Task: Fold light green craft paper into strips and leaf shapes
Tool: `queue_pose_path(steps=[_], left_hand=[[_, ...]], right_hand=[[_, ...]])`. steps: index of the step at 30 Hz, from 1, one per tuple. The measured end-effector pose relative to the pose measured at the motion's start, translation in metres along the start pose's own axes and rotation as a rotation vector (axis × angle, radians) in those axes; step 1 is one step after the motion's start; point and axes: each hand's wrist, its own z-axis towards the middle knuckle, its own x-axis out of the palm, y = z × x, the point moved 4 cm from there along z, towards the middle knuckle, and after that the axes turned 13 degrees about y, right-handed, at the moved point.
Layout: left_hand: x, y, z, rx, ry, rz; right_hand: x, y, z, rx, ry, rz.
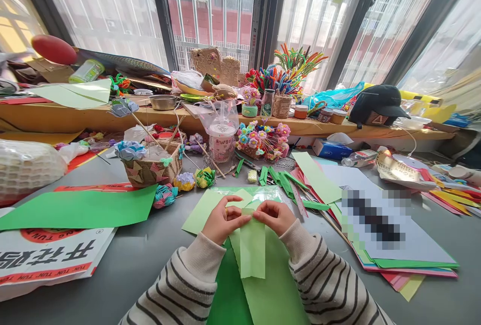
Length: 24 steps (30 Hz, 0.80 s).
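Observation:
A narrow strip of light green paper (252,252) hangs down between my two hands, its top edge folded over. My left hand (224,218) pinches the upper left corner of the strip between thumb and fingers. At the upper right corner, my right hand (276,216) grips it with the fingers curled. Under the strip lie a larger light green sheet (278,285) and a darker green sheet (229,290). Another light green piece (197,214) lies just beyond my left hand.
Left are a green paper strip (82,207) and a white printed bag (56,260). Ahead stand a basket with paper flowers (150,167) and a lidded plastic cup (221,142). Folded green strips (287,184) lie near a ruler (298,199). A paper stack (417,239) is at right.

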Motion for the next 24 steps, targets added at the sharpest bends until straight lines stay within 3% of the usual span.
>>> queue_pose_path(steps=[5, 8, 10, 13, 20, 24], left_hand=[[0.001, -0.001, 0.0, -0.08, 0.02, -0.147], [-0.001, -0.002, -0.001, -0.091, -0.049, -0.234], [-0.001, -0.002, -0.002, -0.086, -0.069, -0.257], [0.003, 0.002, -0.001, -0.129, -0.004, -0.184], [-0.001, 0.007, 0.0, -0.142, -0.04, -0.074], [-0.001, 0.001, -0.002, -0.12, -0.052, -0.016]], right_hand=[[-0.007, -0.003, -0.001, 0.023, -0.143, 0.248], [-0.011, -0.006, -0.001, 0.033, -0.2, 0.361], [-0.013, -0.009, 0.0, 0.037, -0.21, 0.426], [-0.009, -0.012, 0.002, 0.06, -0.166, 0.487], [0.008, -0.011, 0.003, 0.09, 0.019, 0.291], [0.002, -0.004, 0.0, 0.072, -0.029, 0.234]])
